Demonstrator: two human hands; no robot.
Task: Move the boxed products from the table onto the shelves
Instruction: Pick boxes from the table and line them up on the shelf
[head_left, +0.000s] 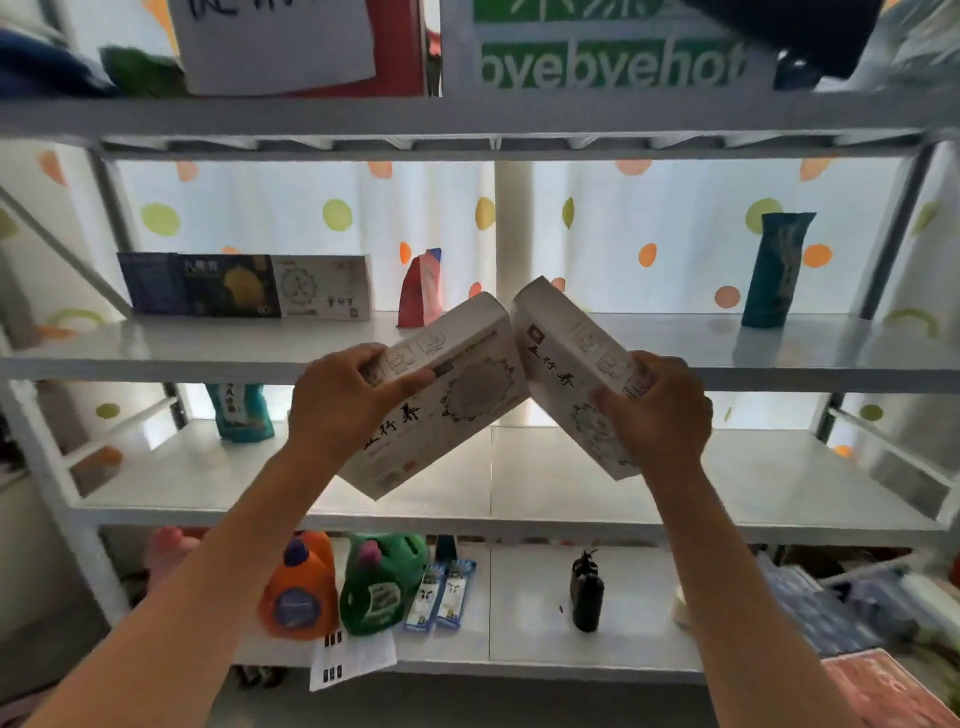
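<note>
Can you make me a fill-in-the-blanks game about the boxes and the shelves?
1. Each hand holds one white ____.
2. The left hand and the right hand tilt their loads so the top corners ____ in the middle.
3. On the bottom shelf, next to the green jug, stands a jug coloured ____.
4. The tall teal bag stands at the ____ end of its shelf.

Missing words: box; meet; orange; right

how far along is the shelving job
Done: three boxes stand in a row on the middle shelf. In hand: the left hand and right hand each hold a white box, tilted, in front of that shelf. Left: setting both down; the table is out of view.
</note>
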